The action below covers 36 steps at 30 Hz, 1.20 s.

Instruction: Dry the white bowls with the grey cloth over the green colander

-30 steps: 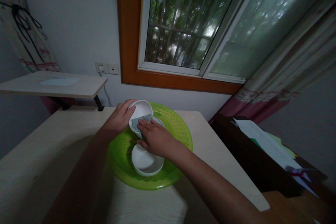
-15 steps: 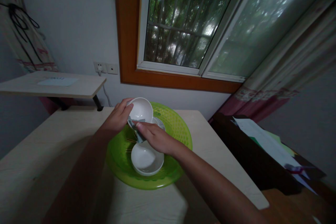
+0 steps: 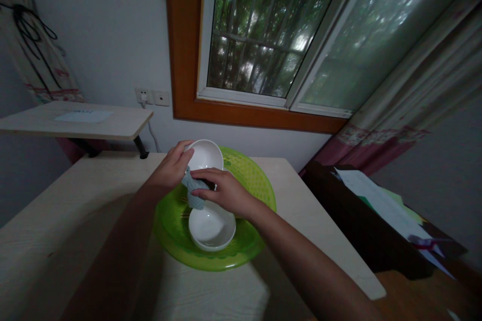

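Note:
My left hand (image 3: 173,164) grips the rim of a white bowl (image 3: 206,154), holding it tilted above a green plastic basket (image 3: 258,175). A grey-green cloth (image 3: 196,192) is pinched in my right hand (image 3: 222,190), against the near outer side of that bowl. Part of the bowl is hidden behind the cloth and my right fingers. Below them a second white bowl (image 3: 212,228) rests upright in the basket. Thin chopsticks (image 3: 184,216) show at the basket's left, partly covered.
The basket stands on a pale wooden table (image 3: 320,225). At the left is a raised shelf (image 3: 124,123) with a paper on it, near a wall socket (image 3: 143,96). A window is behind. Papers (image 3: 376,200) lie on dark furniture at the right.
My right hand has turned and its fingers have curled from lying flat, so more of the cloth shows and hangs down. The held bowl has shifted slightly right.

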Motion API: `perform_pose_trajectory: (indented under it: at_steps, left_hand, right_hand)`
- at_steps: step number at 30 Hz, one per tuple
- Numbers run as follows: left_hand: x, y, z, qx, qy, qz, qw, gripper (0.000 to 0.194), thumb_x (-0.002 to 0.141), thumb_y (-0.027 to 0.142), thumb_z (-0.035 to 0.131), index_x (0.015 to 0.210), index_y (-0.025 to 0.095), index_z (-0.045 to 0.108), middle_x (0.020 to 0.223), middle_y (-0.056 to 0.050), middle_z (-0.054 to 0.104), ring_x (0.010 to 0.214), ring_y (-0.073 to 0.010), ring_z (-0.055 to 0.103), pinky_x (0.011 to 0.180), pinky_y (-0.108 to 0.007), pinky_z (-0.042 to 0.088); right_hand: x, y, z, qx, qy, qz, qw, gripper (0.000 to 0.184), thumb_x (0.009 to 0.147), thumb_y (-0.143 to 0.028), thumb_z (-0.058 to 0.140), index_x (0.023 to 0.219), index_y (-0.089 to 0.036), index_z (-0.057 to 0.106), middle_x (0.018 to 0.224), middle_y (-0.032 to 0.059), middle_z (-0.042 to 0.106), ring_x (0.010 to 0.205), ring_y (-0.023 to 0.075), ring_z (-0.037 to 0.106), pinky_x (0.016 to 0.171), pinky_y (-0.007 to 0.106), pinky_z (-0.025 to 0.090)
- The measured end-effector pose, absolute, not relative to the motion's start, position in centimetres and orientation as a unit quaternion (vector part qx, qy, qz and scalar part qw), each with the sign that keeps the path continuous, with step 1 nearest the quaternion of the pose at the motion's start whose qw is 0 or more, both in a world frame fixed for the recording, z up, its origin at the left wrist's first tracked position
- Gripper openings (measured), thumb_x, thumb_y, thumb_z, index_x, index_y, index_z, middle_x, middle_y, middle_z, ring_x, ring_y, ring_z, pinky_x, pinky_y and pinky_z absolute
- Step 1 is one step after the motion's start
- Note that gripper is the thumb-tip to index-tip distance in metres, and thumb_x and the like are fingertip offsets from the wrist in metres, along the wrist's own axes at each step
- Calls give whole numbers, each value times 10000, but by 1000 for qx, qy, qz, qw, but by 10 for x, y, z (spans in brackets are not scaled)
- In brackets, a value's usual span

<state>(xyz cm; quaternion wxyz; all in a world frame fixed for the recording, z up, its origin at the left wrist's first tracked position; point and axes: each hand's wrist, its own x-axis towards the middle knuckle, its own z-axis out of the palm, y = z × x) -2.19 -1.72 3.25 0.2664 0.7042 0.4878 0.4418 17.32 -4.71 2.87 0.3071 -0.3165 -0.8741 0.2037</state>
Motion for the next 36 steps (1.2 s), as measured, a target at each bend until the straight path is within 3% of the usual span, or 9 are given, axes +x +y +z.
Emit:
perform_pose_trajectory:
  at_steps: [8,12,14,17,21,29,33,36]
  left_hand:
    - [-21,-22,43,672,502,455,299,516,961,453,371,1371,183,532,1362,-110,593,1179,-274,559,1037,-399,441]
    - [-22,-24,48,621,506,477,362,558,871,352,422,1390,172,516,1138,-85,666,954,-249,602,801,-345,512]
    - [-23,-26,49,589,496,479,422,614,824,310,439,1427,194,465,1038,-61,660,799,-214,590,652,-305,493]
    - [-27,-28,49,556,478,465,496,665,774,263,485,1435,242,417,944,-29,623,668,-171,547,569,-270,457]
    - [-35,-28,47,530,473,463,530,617,768,267,560,1371,252,429,903,-19,585,677,-159,554,562,-242,439]
    - [-43,-29,41,609,433,417,517,587,889,552,589,1382,245,510,1128,-74,662,879,-198,611,698,-265,447]
    - [-36,-27,40,609,404,432,528,574,912,549,570,1364,195,569,1219,-118,676,996,-228,621,780,-287,471]
    - [-29,-25,39,596,400,452,530,613,902,561,585,1388,190,559,1213,-124,686,970,-231,633,746,-286,482]
  right_hand:
    - [170,-52,30,-324,-919,-26,222,270,962,-307,649,1199,-179,670,1108,77,755,1017,228,652,899,364,477]
    - [178,-52,31,-323,-919,-122,192,243,995,-246,590,1211,-160,660,1136,93,747,1048,231,653,937,385,460]
    - [183,-50,33,-318,-919,-150,180,230,1002,-203,567,1206,-148,659,1164,100,737,1083,233,648,976,393,453]
    - [190,-49,36,-302,-923,-174,164,224,1009,-181,544,1193,-138,664,1193,114,726,1117,234,642,1015,407,448]
    - [200,-48,39,-253,-934,-204,146,239,1030,-178,494,1184,-137,672,1202,113,726,1138,220,646,1052,407,452]
    - [211,-46,35,-146,-948,-255,124,253,1037,-179,475,1172,-139,685,1217,84,733,1172,191,652,1141,395,427]
    - [208,-46,33,-178,-943,-253,119,268,1036,-182,471,1172,-107,689,1234,116,724,1198,206,645,1164,401,408]
    - [200,-50,28,-235,-934,-247,111,260,1020,-159,491,1170,-100,695,1260,135,713,1200,222,650,1152,408,424]
